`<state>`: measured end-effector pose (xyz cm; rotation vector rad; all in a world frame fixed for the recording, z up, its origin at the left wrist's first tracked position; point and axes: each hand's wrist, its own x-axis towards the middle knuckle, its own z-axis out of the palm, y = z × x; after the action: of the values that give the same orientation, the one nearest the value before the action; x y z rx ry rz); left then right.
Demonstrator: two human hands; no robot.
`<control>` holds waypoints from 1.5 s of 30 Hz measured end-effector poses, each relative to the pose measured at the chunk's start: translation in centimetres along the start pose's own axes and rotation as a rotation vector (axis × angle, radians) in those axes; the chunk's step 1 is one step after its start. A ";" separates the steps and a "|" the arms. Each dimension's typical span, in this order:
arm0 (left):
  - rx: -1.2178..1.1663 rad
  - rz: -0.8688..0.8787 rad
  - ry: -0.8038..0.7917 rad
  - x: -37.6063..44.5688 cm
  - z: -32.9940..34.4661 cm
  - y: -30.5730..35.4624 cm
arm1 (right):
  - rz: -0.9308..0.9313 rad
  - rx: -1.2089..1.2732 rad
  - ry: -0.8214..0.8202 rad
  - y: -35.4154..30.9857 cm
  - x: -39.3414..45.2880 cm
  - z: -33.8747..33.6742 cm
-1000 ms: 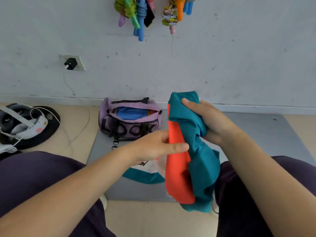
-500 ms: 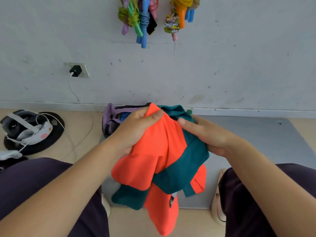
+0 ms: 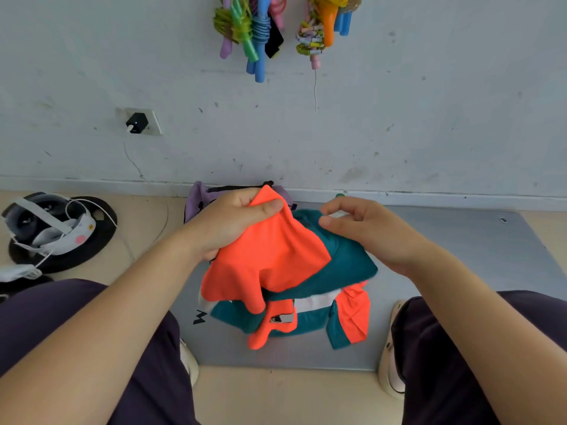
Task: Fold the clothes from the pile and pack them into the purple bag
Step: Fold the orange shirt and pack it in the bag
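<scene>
An orange and teal garment [image 3: 285, 271] hangs in front of me over the grey mat [image 3: 445, 256]. My left hand [image 3: 228, 223] pinches its orange upper corner between thumb and fingers. My right hand [image 3: 365, 225] hovers at the teal part on the right, fingers curled and apart, thumb touching the cloth without a clear grip. The purple bag [image 3: 196, 194] stands by the wall behind my left hand; only its left end and top rim show, the rest is hidden by the hand and garment.
A black round base with a white headset and cable [image 3: 52, 228] lies on the floor at the left. A wall socket with a black plug [image 3: 138, 122] is above it. Coloured ropes [image 3: 254, 32] hang on the wall. My knees and white shoes [image 3: 392, 348] flank the mat.
The garment has opened out and dropped lower, with more teal and a white band showing. My right hand has loosened its hold and lifted off the cloth. My left hand keeps the orange corner.
</scene>
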<state>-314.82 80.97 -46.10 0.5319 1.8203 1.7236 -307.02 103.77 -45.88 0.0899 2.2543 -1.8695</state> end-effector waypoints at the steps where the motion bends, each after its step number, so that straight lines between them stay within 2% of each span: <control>1: -0.004 -0.005 -0.005 0.0 -0.1 -0.1 | 0.025 0.015 -0.066 0.0 -0.1 0.1; 3: -0.012 -0.010 -0.007 0.2 -0.2 -0.4 | 0.062 -0.005 -0.170 0.0 -0.3 0.4; 6: -0.006 -0.009 0.009 0.6 -0.2 -1.1 | 0.094 -0.033 -0.209 0.0 -0.3 0.6; 12: 0.008 0.014 0.098 0.9 -0.4 -1.6 | 0.197 -0.126 -0.069 0.5 0.0 0.9; 15: 0.013 0.048 0.083 1.0 -0.7 -1.6 | 0.011 -0.017 0.002 0.2 -0.1 0.7; 17: 0.059 0.042 0.099 1.1 -1.1 -1.7 | -0.099 0.116 -0.026 -0.1 -0.3 0.5; 22: 0.285 0.032 0.152 1.5 -1.1 -2.4 | -0.077 0.400 -0.172 -0.6 -0.6 0.6; 25: 0.512 0.100 0.285 1.4 0.1 -1.9 | -0.111 0.507 -0.116 -0.9 -0.4 1.0; 26: 0.480 0.111 0.264 0.9 0.6 -1.3 | -0.128 0.515 -0.069 -0.9 -0.2 1.1; 29: 0.158 0.064 0.020 -0.6 2.6 -0.3 | -0.131 0.528 0.039 -0.6 0.2 1.8; 30: 0.119 0.049 -0.017 -0.8 3.3 -0.7 | -0.129 0.522 0.058 -0.4 0.3 2.1; 31: 0.140 0.035 -0.008 -0.8 3.8 -1.1 | -0.130 0.510 0.066 -0.4 0.2 2.4; 33: 0.243 0.017 0.111 -0.4 4.3 -1.8 | -0.148 0.465 0.057 -0.4 0.2 2.6; 35: 0.194 -0.006 0.189 0.0 3.9 -1.9 | -0.166 0.364 0.065 -0.6 0.2 2.6; 38: 0.082 -0.070 0.077 0.2 2.7 -1.7 | -0.187 0.094 0.169 -0.9 0.2 2.1; 41: 0.043 -0.101 -0.111 0.0 2.3 -1.3 | -0.142 -0.053 0.147 -1.3 -0.1 1.3; 45: 0.027 -0.079 -0.159 -0.6 2.5 -0.8 | -0.180 -0.254 0.219 -1.3 -0.4 0.4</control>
<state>-312.66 82.47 -46.88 0.5827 1.7316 1.5609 -306.85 103.17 -44.60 0.0549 2.7131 -1.7090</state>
